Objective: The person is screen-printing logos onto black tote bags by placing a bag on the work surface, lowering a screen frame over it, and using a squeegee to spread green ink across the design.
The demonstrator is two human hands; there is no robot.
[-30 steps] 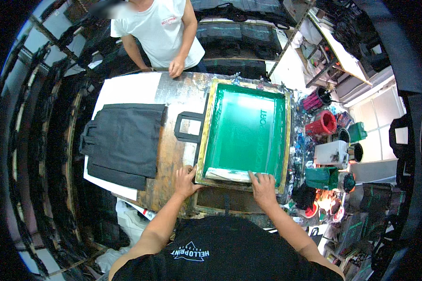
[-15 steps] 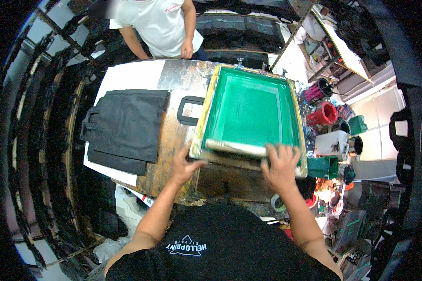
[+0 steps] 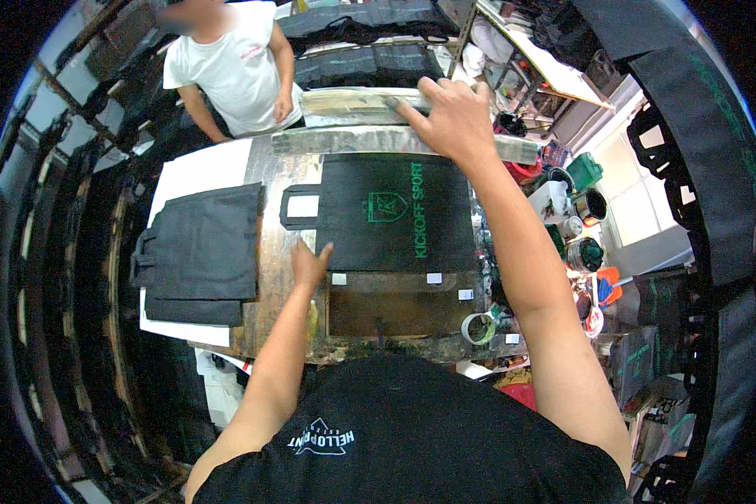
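A black tote bag [image 3: 349, 244] lies flat on the work table, with a green crest and green lettering on its upper face. Its handle loop [image 3: 302, 207] points left. Beyond it, the screen-printing frame [image 3: 361, 141] is tipped up and seen edge-on, so its mesh is hidden. My right hand [image 3: 455, 118] is closed over the raised frame's edge. By the bag's near left corner is my left hand [image 3: 312, 262], thumb and fingers apart, holding nothing; whether it touches the cloth I cannot tell.
A stack of black bags [image 3: 202, 244] lies on white sheets at the left. A tape roll [image 3: 479, 328] sits at the near right. Paint tubs, including a green one [image 3: 585, 254], line the right side. Across the table stands a person in a white shirt [image 3: 227, 71].
The screen frame has swung up and away from me, uncovering the printed bag. My right hand has moved far forward with it. My left hand has shifted slightly left and forward.
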